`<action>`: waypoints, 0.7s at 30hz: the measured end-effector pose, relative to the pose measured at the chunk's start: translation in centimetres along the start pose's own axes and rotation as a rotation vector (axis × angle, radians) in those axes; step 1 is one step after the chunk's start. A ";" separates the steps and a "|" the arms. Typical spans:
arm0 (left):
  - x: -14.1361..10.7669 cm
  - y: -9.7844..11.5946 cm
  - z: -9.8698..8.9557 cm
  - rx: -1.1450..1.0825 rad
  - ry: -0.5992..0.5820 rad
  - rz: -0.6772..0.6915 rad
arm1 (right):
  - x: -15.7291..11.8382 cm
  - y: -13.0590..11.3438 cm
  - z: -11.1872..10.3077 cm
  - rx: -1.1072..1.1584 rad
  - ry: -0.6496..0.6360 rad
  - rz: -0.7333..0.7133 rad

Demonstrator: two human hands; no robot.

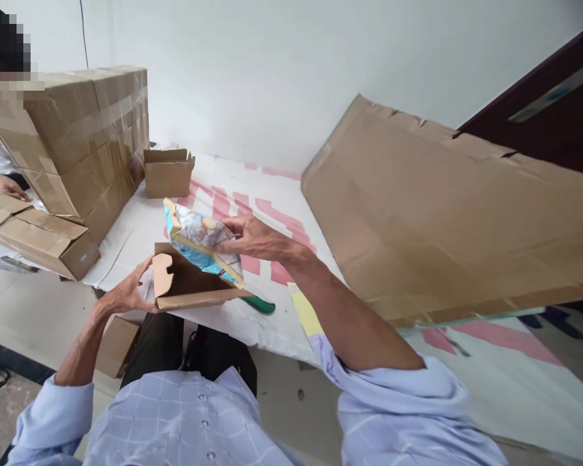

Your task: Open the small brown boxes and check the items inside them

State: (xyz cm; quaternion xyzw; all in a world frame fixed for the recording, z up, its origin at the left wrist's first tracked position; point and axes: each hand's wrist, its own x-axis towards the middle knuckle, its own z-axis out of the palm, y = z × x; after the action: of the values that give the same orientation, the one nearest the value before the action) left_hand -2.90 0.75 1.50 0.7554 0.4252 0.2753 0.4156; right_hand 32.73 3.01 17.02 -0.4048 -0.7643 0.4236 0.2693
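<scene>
Over white cloth (218,167) beside a wall (262,77) — right fingers (237,223) grip a packet (199,228), left fingers (144,266) a box (162,276).

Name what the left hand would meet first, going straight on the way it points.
The left hand would likely meet the open cardboard box beside it; the fingers seem to touch its end, though depth is unclear.

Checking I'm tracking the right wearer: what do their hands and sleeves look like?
Left hand and right hand are bare, with no gloves, watch or bracelet visible. The left sleeve and right sleeve are pale blue and rolled up, leaving the forearms uncovered. No cables show on either arm.
</scene>
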 end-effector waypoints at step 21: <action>12.3 12.0 -4.5 -0.583 0.466 0.132 | 5.4 4.0 0.7 0.675 0.307 -0.171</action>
State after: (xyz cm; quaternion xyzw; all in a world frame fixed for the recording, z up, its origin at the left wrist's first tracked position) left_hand 4.55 9.70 14.89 0.5484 0.3623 0.5753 0.4868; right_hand 30.88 8.52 13.59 -0.2869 -0.5635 0.5619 0.5333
